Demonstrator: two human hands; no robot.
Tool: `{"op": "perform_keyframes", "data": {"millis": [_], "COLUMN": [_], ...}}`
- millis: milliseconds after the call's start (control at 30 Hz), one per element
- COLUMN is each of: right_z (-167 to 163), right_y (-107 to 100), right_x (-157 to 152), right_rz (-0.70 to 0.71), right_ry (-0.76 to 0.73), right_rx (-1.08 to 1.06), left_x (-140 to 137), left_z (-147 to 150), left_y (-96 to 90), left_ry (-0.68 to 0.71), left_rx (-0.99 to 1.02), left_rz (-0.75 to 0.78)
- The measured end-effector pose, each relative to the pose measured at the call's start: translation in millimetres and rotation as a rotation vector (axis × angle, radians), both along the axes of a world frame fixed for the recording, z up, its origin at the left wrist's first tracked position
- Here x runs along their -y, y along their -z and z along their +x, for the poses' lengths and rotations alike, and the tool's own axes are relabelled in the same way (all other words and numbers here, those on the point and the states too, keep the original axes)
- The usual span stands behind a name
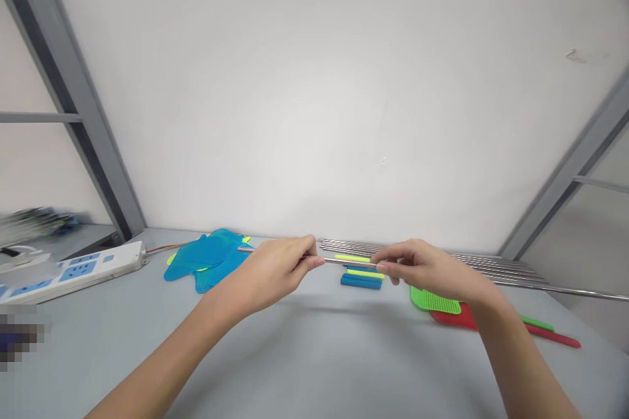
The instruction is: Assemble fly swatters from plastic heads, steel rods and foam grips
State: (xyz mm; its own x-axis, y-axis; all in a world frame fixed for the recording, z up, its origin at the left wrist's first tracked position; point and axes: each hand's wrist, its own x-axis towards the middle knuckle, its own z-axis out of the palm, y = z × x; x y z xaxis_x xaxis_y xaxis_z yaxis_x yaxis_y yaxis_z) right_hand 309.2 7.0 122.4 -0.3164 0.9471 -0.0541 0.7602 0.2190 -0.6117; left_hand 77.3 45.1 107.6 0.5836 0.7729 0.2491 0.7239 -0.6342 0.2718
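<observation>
A thin metal rod (344,262) is held level above the grey tabletop (304,347), near the far wall. The left hand (280,268) is closed around the rod's left part, with the fingers pinched on it; a short end of the rod is seen projecting past the hand toward the left. The right hand (422,268) is closed on the rod's right part, thumb and fingertips gripping it. The two hands are set near each other, with a bare stretch of rod between them.

Directly below and behind that stretch, a small group of blue and yellow handle sleeves (361,275) is noted lying on the tabletop. A row of further metal rods (496,266) is laid along the wall, running to the right. Under the right wrist, a green mesh swatter head (435,301) is seen resting on a red swatter (550,334), partly covered by the forearm. To the left of the left hand, a stack of blue mesh swatter heads (209,258) with yellow edges showing is recorded. Further left, a white power strip (73,272) with blue sockets lies on the tabletop.
</observation>
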Motion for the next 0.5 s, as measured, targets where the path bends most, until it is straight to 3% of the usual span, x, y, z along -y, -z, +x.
{"op": "perform_keyframes", "data": {"millis": [267,500], "right_z": [-1.6,7.2], "right_y": [3.2,-0.3], "right_x": [-1.4,1.6], "right_rz": [0.031,0.033], "right_ry": [-0.009,-0.014], "right_rx": [0.044,0.022], "left_x": [-2.6,2.9], "left_z": [-0.6,-0.9], "left_y": [5.3,-1.4], "left_ry": [0.002,-0.041], "left_rx": [0.006,0.058], "left_rz": [-0.042,-0.027]}}
